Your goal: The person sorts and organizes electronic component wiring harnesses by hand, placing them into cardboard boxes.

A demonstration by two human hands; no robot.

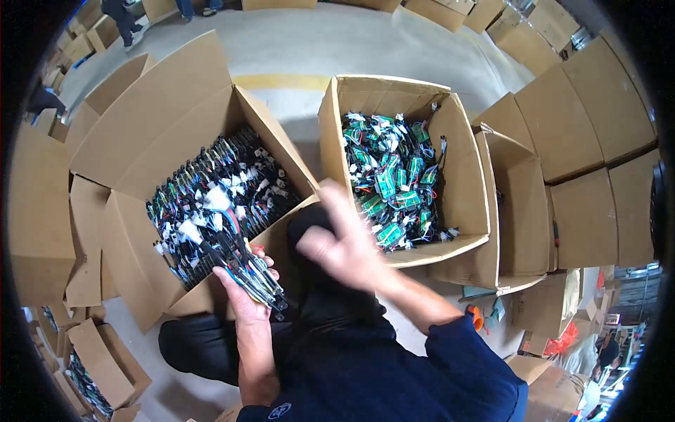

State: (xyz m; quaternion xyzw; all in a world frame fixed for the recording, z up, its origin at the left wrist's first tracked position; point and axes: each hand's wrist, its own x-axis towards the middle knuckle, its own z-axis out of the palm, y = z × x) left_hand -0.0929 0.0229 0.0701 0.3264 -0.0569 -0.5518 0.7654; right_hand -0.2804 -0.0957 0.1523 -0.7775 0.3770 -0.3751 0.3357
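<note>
My left hand is closed round a bundle of wired circuit boards, thin dark strips with coloured wires and white plugs. It is at the near edge of a large open carton, which holds many similar pieces packed in rows. Smeared by motion, my right hand hovers between the two cartons with thumb and fingers apart and nothing visible in it. To its right, a second open carton contains a loose heap of green circuit boards with wires and white plugs.
Another open carton stands right of the heap, beside tall stacked boxes. A smaller carton of boards sits at lower left. An orange object lies on the floor at right. People's legs show at far left.
</note>
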